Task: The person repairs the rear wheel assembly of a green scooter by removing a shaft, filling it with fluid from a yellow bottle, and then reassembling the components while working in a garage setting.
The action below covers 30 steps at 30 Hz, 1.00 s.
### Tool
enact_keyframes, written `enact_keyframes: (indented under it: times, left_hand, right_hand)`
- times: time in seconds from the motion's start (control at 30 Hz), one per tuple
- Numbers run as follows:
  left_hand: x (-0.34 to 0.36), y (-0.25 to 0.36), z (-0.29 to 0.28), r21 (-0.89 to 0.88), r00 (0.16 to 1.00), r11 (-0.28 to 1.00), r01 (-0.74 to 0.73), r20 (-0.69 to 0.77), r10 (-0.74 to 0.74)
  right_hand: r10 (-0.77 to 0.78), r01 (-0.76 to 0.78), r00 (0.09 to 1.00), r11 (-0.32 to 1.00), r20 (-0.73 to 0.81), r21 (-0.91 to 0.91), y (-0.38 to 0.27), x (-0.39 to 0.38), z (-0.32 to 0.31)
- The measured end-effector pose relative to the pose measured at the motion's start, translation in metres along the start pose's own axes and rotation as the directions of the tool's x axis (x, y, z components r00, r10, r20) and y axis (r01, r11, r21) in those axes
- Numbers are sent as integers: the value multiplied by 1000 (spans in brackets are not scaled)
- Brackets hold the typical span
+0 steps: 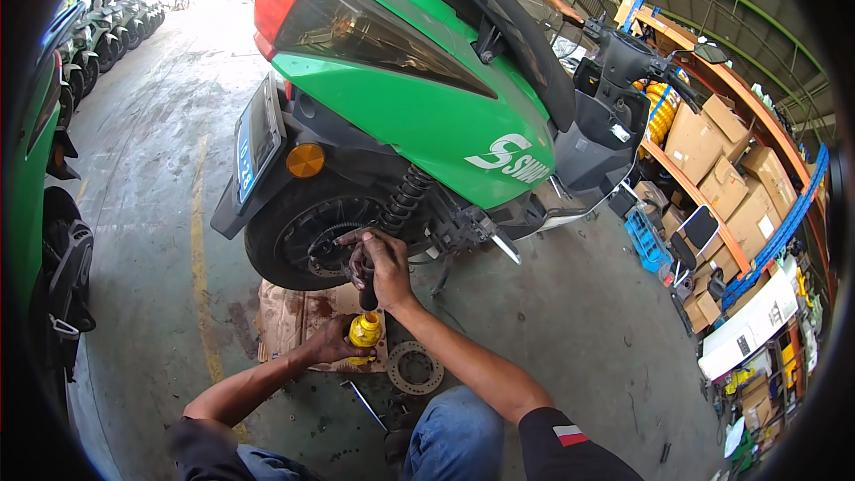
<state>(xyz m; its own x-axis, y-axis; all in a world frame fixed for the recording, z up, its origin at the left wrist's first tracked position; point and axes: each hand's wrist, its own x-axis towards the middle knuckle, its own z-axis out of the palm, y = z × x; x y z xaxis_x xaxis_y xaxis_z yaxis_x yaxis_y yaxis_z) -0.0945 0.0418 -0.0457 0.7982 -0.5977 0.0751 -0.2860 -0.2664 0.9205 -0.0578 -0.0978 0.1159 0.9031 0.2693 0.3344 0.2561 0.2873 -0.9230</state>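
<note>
My right hand [385, 272] grips a dark cylindrical item [368, 297] just in front of the green scooter's rear wheel [289, 249]. Directly below it, my left hand [338, 340] is wrapped round a yellow bottle [364, 330], whose top meets the lower end of the dark item. A stained cardboard sheet [289, 325] lies under the wheel. Beside it are a perforated metal brake disc [416, 379] and a long metal tool [361, 396] on the floor. The shock spring [408, 196] rises behind my right hand.
The green scooter body [401, 107] fills the upper middle; another person's hand [570, 11] is at its handlebar. Another green scooter [36, 178] stands at left, with a row of scooters [107, 36] behind. Orange shelving with cardboard boxes [721, 187] and a blue crate [643, 236] line the right.
</note>
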Motion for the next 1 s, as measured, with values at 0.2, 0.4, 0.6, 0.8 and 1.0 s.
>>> enact_keyframes:
  times: [0.2, 0.4, 0.6, 0.8, 1.0]
  left_hand:
    - [0, -1, 0, -17, 999, 999, -48, -25, 48]
    - [-2, 9, -2, -23, 998, 998, -62, -23, 62]
    - [-1, -2, 1, -42, 998, 997, -58, -18, 58]
    - [0, 4, 0, -17, 1000, 1000, -24, 12, 24]
    - [0, -2, 0, 38, 999, 998, -40, 0, 40]
  right_hand:
    - [-3, 3, 1000, 1000, 3, -4, -1, 0, 2]
    - [1, -1, 1000, 1000, 1, -17, -2, -1, 2]
    - [-11, 11, 1000, 1000, 0, -20, 1, 0, 2]
    - [-5, 5, 1000, 1000, 4, -3, 2, 1, -1]
    - [-3, 3, 1000, 1000, 9, -10, 4, 1, 0]
